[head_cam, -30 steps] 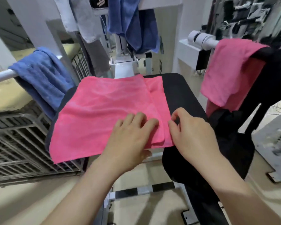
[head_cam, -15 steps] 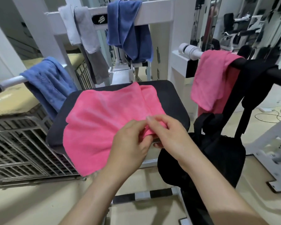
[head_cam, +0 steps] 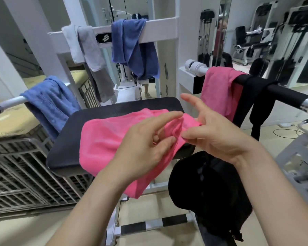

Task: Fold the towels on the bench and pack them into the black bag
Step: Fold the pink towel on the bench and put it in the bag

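On the black padded bench (head_cam: pixel 66 144) in front of you lies the bright pink cloth towel (head_cam: pixel 105 139), its near edge spilling over the front of the pad and its right end lifted clear. Your left hand (head_cam: pixel 142 148) pinches a fold of that raised end between thumb and lower fingers, index finger stretched out. Your right hand (head_cam: pixel 215 137) nips the same bunch of fabric between thumb and middle finger, index pointing up. The 2 hands sit close together. The towel looks rumpled rather than squared, so I judge the fold only begun. The soft black bag (head_cam: pixel 208 192) hangs just right of the bench, below your right wrist; you cannot tell whether anything is inside it. 4 more towels hang around: 1 pink hanging towel (head_cam: pixel 219 89) on the right bar, 1 blue rail towel (head_cam: pixel 50 102) at left, 1 dark blue towel (head_cam: pixel 133 50) and 1 pale grey towel (head_cam: pixel 91 50) over the white crossbeam (head_cam: pixel 164 27). Most of the job seems left.
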`<state>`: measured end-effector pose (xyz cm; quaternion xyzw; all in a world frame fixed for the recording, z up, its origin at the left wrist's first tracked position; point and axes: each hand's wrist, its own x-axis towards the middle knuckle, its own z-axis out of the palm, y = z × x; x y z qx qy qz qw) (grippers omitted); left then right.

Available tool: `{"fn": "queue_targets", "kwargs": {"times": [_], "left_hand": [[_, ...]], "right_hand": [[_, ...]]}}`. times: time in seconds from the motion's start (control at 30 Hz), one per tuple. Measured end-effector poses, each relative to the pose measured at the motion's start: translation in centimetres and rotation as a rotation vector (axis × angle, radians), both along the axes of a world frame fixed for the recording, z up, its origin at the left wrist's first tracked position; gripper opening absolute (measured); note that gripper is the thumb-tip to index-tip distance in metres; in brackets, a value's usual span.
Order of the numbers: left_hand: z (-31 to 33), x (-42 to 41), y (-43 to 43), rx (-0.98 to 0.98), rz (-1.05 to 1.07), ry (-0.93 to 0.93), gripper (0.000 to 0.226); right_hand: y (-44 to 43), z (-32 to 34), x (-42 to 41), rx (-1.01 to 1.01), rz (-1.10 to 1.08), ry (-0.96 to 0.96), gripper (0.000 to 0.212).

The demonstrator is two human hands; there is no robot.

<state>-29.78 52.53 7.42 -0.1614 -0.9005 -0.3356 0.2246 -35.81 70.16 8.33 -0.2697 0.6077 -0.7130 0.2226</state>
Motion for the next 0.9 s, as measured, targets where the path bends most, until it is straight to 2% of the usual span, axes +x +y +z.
{"fn": "queue_targets", "kwargs": {"times": [0.1,0.17,0.27,0.37,0.43,0.47,0.53,0.6,0.7,0.9], "left_hand": [[1.4,0.5,0.7,-0.013,-0.067,-0.04,0.034],[2.3,0.7,1.1,0.115,-0.081,-0.097,0.019],[3.2,0.8,1.3,0.298,-0.088,-0.178,0.013],[3.6,1.1,1.2,0.246,-0.003,-0.022,0.009],[4.2,1.6,0.8,0.206,0.048,0.103,0.006],[4.6,1.9,0.5,0.259,0.0,0.109,0.006],[5.5,2.6,0.0,0.451,-0.145,0.02,0.008],[6.5,3.2,0.0,0.546,-0.198,-0.047,0.004],[7.6,3.7,0.6,0.514,-0.121,-0.052,0.009],[8.9,4.1,0.9,0.372,0.124,0.117,0.018]], "right_hand": [[0.5,0.7,0.0,-0.007,-0.027,0.008,0.082],[0.2,1.0,0.1,-0.081,-0.092,-0.029,0.074],[-0.7,1.2,0.5,-0.285,-0.14,-0.171,0.063],[-1.7,1.4,1.0,-0.377,-0.146,-0.222,0.049],[-1.8,1.5,1.3,-0.318,-0.196,-0.149,0.037],[-1.8,1.6,1.4,-0.266,-0.235,-0.077,0.03],[-1.3,2.3,1.7,-0.155,-0.306,0.101,0.019],[-1.0,3.3,2.4,-0.104,-0.317,0.244,0.013],[-1.1,4.9,3.7,-0.117,-0.223,0.346,0.015],[-1.3,5.9,4.2,-0.099,-0.171,0.414,0.018]]}}
